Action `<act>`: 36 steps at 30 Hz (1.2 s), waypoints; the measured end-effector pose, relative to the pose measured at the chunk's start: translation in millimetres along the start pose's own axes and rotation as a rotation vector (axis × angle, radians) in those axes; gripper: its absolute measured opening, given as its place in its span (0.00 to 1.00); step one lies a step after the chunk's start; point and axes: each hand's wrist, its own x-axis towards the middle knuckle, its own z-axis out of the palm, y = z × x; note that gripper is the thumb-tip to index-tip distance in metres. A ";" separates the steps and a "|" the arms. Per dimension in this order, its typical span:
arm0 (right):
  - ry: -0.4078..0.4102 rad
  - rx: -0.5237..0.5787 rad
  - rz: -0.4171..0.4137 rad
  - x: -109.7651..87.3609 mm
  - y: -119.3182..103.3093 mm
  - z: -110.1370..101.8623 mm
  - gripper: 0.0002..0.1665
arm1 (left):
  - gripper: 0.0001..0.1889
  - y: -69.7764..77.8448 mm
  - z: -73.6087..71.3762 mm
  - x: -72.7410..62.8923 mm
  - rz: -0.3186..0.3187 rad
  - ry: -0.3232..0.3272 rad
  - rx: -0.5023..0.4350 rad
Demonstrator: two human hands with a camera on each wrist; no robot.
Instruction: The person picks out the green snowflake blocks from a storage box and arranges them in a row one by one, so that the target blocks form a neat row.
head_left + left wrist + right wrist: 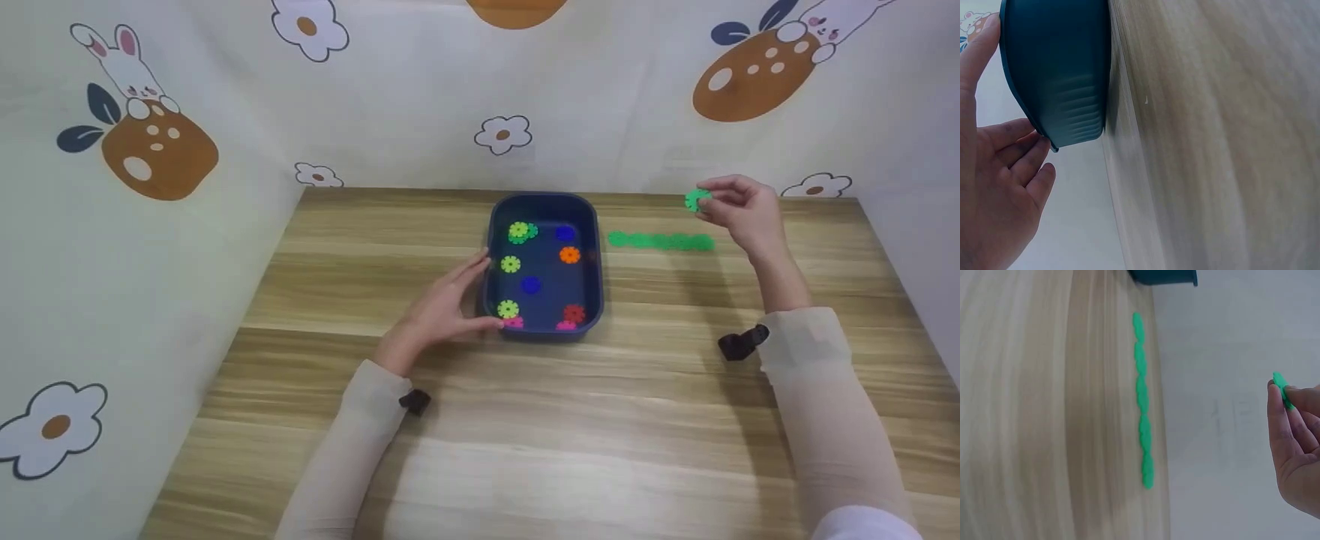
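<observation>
A dark blue plastic basin [544,330] stands on the table with several notched plastic discs lying in it, among them an orange disc [570,255] and a red disc [574,313]. My left hand [450,304] rests against the basin's left side, thumb near the front corner and fingers stretched along the rim; the left wrist view shows this hand [1005,180] touching the rim from outside. Between thumb and fingertips my right hand [750,214] pinches a green notched disc [696,200], raised above the table. Below it lies a row of green discs [660,241].
The wooden table [570,435] meets a patterned cloth backdrop [405,97] just behind the basin and the green row. Cloth also rises at the left and right sides. A small black camera [739,345] is worn on the right wrist, another camera [415,402] on the left.
</observation>
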 end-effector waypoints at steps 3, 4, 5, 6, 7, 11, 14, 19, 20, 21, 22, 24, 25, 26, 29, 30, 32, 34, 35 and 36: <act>0.037 -0.034 0.021 -0.4 5.7 -9.5 0.10 | 0.54 -0.5 0.2 -0.3 -0.001 0.002 -0.003; 0.045 -0.047 0.029 -0.5 7.6 -12.8 0.10 | 0.54 -0.7 0.3 -0.4 0.000 0.003 -0.003; 0.052 -0.065 0.037 -0.7 9.5 -15.9 0.10 | 0.54 -0.8 0.4 -0.5 0.000 0.004 -0.002; 0.058 -0.083 0.045 -1.0 11.3 -19.0 0.10 | 0.54 -0.9 0.5 -0.6 -0.001 0.005 0.000; 0.063 -0.104 0.052 -1.1 13.1 -22.1 0.10 | 0.54 -0.9 0.6 -0.7 -0.004 0.004 0.001; 0.080 -0.201 0.096 -2.6 19.1 -32.7 0.12 | 0.54 -0.6 0.8 -1.6 -0.023 -0.003 -0.005; 0.091 -0.255 0.133 -3.7 22.5 -38.5 0.13 | 0.54 -0.2 0.7 -2.4 -0.035 -0.010 -0.011; 0.109 -0.244 0.189 -3.3 28.4 -45.9 0.16 | 0.54 -0.4 0.7 -2.4 -0.034 -0.014 -0.002; 0.114 -0.262 0.198 -3.1 29.9 -47.1 0.16 | 0.54 -0.7 0.8 -2.1 -0.028 -0.011 0.005; 0.118 -0.287 0.211 -2.8 31.3 -48.2 0.15 | 0.54 -0.8 0.8 -1.8 -0.023 -0.009 0.009; 0.123 -0.336 0.219 -2.4 32.9 -49.2 0.15 | 0.54 -0.9 0.9 -1.4 -0.019 -0.007 0.014; 0.129 -0.438 0.230 -1.8 36.1 -51.1 0.15 | 0.54 -1.1 1.0 -0.6 -0.013 -0.003 0.019; 0.133 -0.475 0.233 -1.5 37.8 -52.0 0.16 | 0.55 -1.2 1.0 -0.4 -0.011 -0.001 0.020; 0.133 -0.522 0.237 -1.2 39.3 -52.9 0.18 | 0.55 -1.3 1.0 -0.1 -0.009 0.000 0.023; 0.128 -0.616 0.244 -0.3 43.0 -55.8 0.22 | 0.55 -1.1 0.8 0.3 -0.011 -0.005 0.027; 0.125 -0.634 0.251 -0.2 43.9 -56.8 0.22 | 0.55 -0.8 0.6 0.3 -0.009 -0.007 0.028; 0.111 -0.669 0.269 -0.1 45.0 -58.2 0.24 | 0.56 -0.5 0.3 0.4 -0.001 -0.008 0.033; 0.101 -0.672 0.296 0.3 45.6 -59.1 0.24 | 0.56 -0.3 0.0 0.3 0.004 -0.009 0.035; 0.093 -0.660 0.313 0.6 45.8 -59.4 0.24 | 0.55 -0.4 -0.1 0.3 0.005 -0.008 0.034; 0.086 -0.651 0.328 1.0 45.9 -59.3 0.24 | 0.55 -0.4 -0.1 0.3 0.005 -0.007 0.032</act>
